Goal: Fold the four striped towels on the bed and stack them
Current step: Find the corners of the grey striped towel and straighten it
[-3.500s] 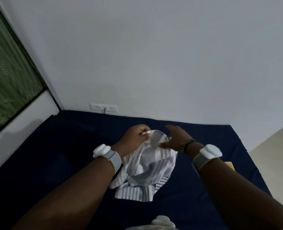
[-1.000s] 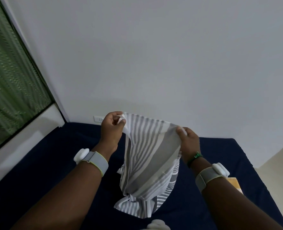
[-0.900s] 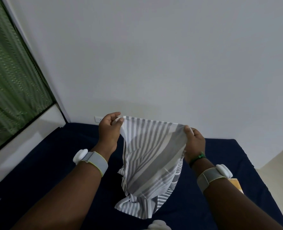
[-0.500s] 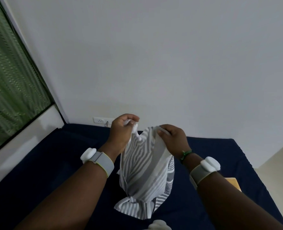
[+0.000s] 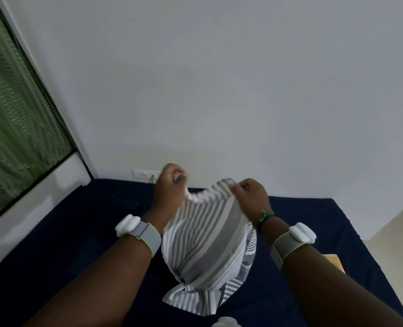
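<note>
A grey-and-white striped towel (image 5: 207,244) hangs above the dark blue bed (image 5: 77,232), its lower end bunched and touching the sheet. My left hand (image 5: 168,187) pinches the towel's top edge at the left. At the right, my right hand (image 5: 252,197) pinches the same edge, and the cloth sags between the two hands. Each wrist carries a grey band with a white tracker. No other striped towel shows in this view.
A white wall rises behind the bed, with a power socket (image 5: 144,173) low on it. A green curtain (image 5: 11,119) fills the window at left. A tan wooden object (image 5: 334,267) peeks out behind my right forearm. Pale floor (image 5: 398,223) lies at right.
One second ago the top edge was stretched wide between my hands. My hands have since come closer together and the edge now sags; both still pinch the towel.
</note>
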Demonstrator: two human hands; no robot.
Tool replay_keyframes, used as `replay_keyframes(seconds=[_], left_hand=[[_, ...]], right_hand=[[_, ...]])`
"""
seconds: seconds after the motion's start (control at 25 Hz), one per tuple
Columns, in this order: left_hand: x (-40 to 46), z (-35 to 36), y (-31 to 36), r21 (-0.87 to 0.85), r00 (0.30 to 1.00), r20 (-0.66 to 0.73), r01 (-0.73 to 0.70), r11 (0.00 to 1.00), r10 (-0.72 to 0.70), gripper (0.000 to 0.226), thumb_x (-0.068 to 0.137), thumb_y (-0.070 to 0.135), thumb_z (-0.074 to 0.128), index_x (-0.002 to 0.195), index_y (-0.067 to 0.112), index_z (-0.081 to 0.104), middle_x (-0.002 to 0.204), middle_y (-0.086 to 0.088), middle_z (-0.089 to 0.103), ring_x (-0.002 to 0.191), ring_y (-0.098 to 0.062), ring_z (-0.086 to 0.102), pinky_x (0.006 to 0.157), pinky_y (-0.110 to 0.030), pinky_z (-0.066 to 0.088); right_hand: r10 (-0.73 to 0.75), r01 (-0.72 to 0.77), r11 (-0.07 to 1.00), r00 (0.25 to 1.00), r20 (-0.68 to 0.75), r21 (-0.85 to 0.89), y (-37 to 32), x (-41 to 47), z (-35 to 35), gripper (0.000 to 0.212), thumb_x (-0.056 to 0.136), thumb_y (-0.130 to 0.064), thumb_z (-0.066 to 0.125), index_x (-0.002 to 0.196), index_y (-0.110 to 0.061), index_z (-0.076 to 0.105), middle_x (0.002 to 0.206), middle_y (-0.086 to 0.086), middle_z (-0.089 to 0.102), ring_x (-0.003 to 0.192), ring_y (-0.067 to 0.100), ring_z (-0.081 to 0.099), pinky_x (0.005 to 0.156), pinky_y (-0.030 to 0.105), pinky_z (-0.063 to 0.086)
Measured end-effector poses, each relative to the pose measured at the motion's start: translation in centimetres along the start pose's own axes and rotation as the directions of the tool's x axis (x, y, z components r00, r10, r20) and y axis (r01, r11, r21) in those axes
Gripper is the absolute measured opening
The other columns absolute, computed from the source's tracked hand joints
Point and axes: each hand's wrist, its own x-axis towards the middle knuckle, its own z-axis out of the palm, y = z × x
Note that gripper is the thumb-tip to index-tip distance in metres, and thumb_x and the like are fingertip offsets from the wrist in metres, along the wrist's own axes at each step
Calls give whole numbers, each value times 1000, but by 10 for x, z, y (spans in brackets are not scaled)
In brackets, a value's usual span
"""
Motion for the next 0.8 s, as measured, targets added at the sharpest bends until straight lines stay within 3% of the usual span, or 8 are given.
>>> replay_keyframes(seconds=[0.08,0.16,0.24,0.32,0.44,0.52,0.68,0.8], left_hand=[[-12,14,4,-44,908,415,-43,998,57,32,100,22,64,131,31,61,92,-2,70,82,-15,68,76,-28,56],[-14,20,1,-37,823,567,-22,999,39,31,101,29,64,132,34,63,109,2,74,101,-9,70,88,-28,57],[-9,16,-4,-5,850,526,-12,1000,13,14,101,28,64,109,23,74,104,-3,76,93,-10,69,85,-34,56],[-2,11,-4,16,906,422,-33,999,23,12,100,17,63,95,17,74,93,-7,74,80,-8,63,78,-28,51],[5,6,12,-91,986,159,-46,995,60,13,100,10,61,92,13,71,83,0,69,72,-2,59,72,-15,49],[14,-2,19,-164,1000,13,-12,986,15,13,100,11,60,92,14,70,81,4,67,71,-2,60,71,-15,50],[26,-19,13,-144,994,-104,7,990,-22,13,100,14,59,94,10,70,80,5,67,73,-4,61,72,-20,49],[30,-23,12,-176,984,-163,48,983,-77,15,100,17,57,97,9,70,83,2,67,78,-12,63,79,-27,53]], right_hand=[[-183,192,980,974,136,-52,-20,-11,14,25,90,-38,73,80,-15,66,69,-3,64,65,11,57,62,29,46],[-269,290,953,943,196,-90,-30,-14,16,21,91,-35,72,83,-18,64,65,-5,57,58,6,49,55,23,38],[-269,297,951,930,250,-81,-27,-11,6,19,89,-39,74,85,-22,66,67,-5,59,58,4,50,54,19,41],[-241,287,953,913,329,-97,-15,-8,-5,20,86,-41,77,86,-24,66,74,-6,64,62,2,54,59,18,44],[-214,276,947,923,321,-163,16,-4,-12,27,89,-37,75,80,-16,62,76,0,64,66,10,54,66,30,44],[-164,211,961,955,248,-176,38,-3,-13,33,90,-37,74,75,-11,60,73,8,62,67,19,56,67,37,45],[-108,120,984,990,91,-135,54,-4,-17,20,88,-31,76,77,-18,65,74,1,66,71,17,62,68,37,50],[-161,165,983,986,52,-75,46,-6,-19,19,83,-28,82,78,-23,65,75,-4,65,70,13,60,66,30,48]])
